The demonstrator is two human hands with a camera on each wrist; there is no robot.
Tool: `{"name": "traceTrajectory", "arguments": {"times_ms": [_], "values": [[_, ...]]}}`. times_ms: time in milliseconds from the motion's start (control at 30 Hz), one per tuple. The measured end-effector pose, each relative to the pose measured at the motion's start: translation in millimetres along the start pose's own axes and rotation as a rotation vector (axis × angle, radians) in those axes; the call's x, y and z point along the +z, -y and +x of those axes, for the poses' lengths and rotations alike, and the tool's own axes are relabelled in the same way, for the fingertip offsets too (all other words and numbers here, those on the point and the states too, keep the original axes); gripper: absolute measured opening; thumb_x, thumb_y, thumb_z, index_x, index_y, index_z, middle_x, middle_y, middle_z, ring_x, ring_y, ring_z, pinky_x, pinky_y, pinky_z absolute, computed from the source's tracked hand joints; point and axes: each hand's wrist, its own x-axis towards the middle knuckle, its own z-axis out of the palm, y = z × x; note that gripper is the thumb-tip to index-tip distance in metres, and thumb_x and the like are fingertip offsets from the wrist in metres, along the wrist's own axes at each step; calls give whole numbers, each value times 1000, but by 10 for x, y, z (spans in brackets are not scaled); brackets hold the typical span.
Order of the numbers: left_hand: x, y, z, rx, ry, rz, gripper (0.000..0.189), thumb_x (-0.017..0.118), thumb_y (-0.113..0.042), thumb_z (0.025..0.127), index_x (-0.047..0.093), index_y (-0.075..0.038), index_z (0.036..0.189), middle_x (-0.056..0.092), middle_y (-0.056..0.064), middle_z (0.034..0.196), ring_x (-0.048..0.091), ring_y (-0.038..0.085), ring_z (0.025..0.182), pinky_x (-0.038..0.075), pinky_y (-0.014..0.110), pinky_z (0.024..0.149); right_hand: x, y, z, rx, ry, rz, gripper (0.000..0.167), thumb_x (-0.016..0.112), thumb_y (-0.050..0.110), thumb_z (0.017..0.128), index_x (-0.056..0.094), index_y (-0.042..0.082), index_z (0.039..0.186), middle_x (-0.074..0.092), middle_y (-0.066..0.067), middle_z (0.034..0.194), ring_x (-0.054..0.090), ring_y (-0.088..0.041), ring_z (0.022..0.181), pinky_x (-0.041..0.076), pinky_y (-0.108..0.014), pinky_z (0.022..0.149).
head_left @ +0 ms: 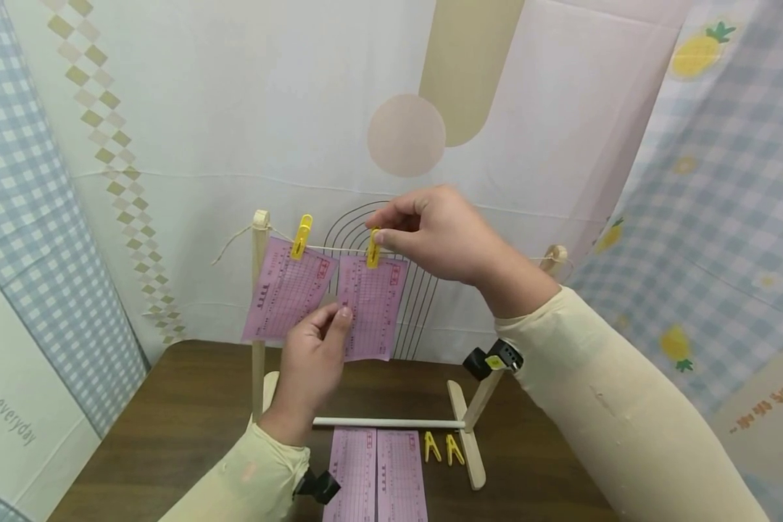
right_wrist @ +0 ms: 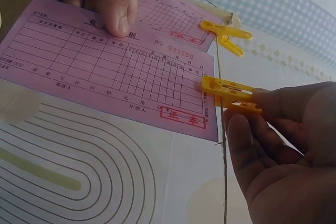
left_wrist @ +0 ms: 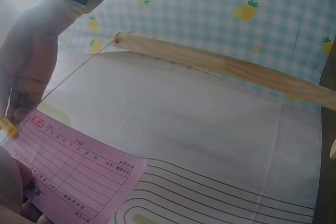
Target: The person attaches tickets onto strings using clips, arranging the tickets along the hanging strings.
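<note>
A pink receipt slip [head_left: 375, 319] hangs at a string [head_left: 346, 251] stretched between two wooden posts. My left hand [head_left: 316, 355] pinches its left edge, thumb in front. At its top a yellow clothespin [right_wrist: 231, 90] sits over the paper and the string. The thumb and fingers of my right hand [head_left: 444, 232] pinch that clothespin's upper end. Left of it, a second yellow clothespin [head_left: 301, 238] fastens another pink slip [head_left: 287, 290] to the string, tilted and partly behind my left hand.
Two more pink slips [head_left: 401, 475] lie side by side on the brown table [head_left: 143, 413]. Near them are two yellow clothespins [head_left: 453, 449]. The wooden stand has a left post [head_left: 258, 377], a right post [left_wrist: 220, 64] and a white crossbar [head_left: 391, 423] low down.
</note>
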Motion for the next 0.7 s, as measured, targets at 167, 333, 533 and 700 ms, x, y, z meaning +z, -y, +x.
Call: {"name": "traceTrajectory", "arguments": {"times_ms": [167,333,533,700], "values": [[-3,-9,2,12,-4,-22,41,65,-38,116,77,-6,138,80,16,118,73,19,103,59,22,81,2,6,-5,12,13,7,21,80,17,104,86,19,124,84,1,110,74,-16,96,63,-34,88],[-12,-21,-3,9,7,-44,41,65,-38,116,77,-6,137,80,17,119,74,20,104,60,23,81,2,6,-6,27,20,4,24,80,19,104,85,20,128,83,1,111,73,-16,97,62,-34,88],[-14,-26,-2,16,10,-53,40,65,-36,116,77,-4,137,80,17,120,75,20,104,61,23,82,-1,17,-5,33,28,15,29,80,21,104,84,21,133,83,1,114,73,-15,99,62,-33,89],[-7,-27,1,14,4,-50,39,66,-35,116,77,-4,136,80,17,119,75,19,103,61,24,82,-4,6,5,42,32,39,31,79,20,104,83,21,135,83,1,115,73,-16,101,62,-33,89]]}}
